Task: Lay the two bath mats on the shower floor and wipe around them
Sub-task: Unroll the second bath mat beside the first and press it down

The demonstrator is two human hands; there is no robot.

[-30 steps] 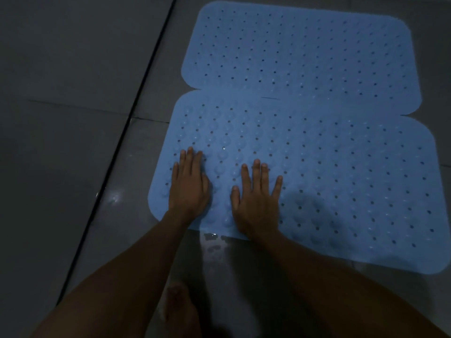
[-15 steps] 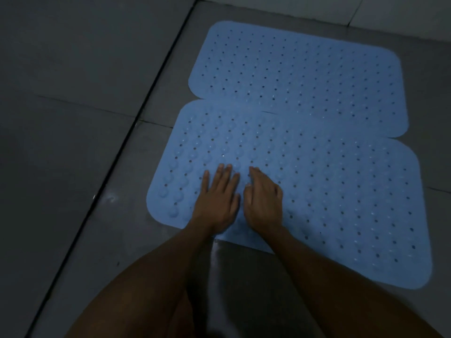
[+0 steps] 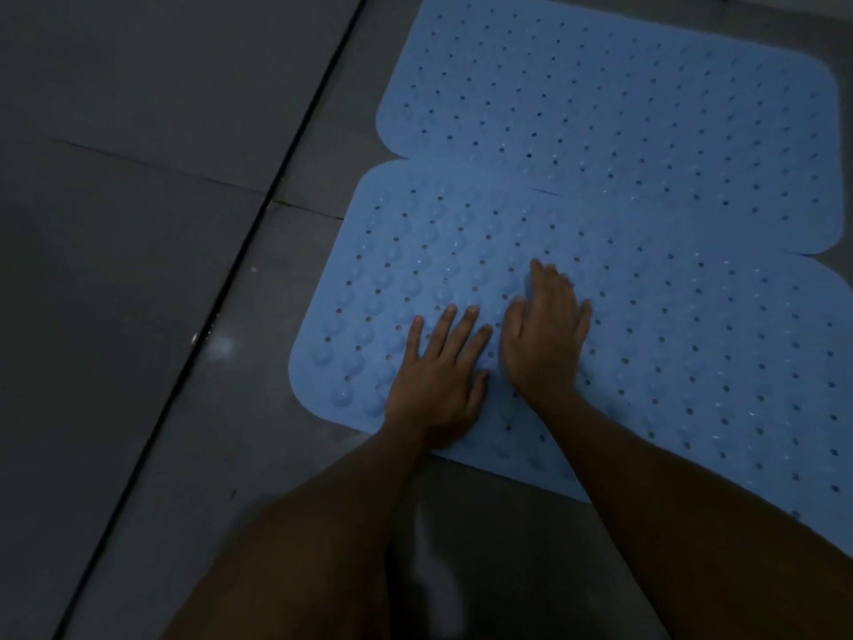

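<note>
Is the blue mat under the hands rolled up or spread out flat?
Spread out flat. The near bath mat lies open on the gray tiled floor, with both hands, left hand and right hand, pressing it down.

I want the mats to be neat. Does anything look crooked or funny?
Yes. The near mat overlaps the far mat along their shared edge instead of lying beside it. Its left part shows raised bumps. Both hands, left and right, press it flat.

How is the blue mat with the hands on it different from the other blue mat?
The near mat has both hands pressing flat on it, the left hand beside the right hand; the far mat has no hands on it. The near mat's left part shows raised round bumps; the far mat looks flatter. The near mat's far edge laps slightly over the far mat. Both are light blue, dotted with small holes, round-cornered, and lie on the grey tile floor.
</note>
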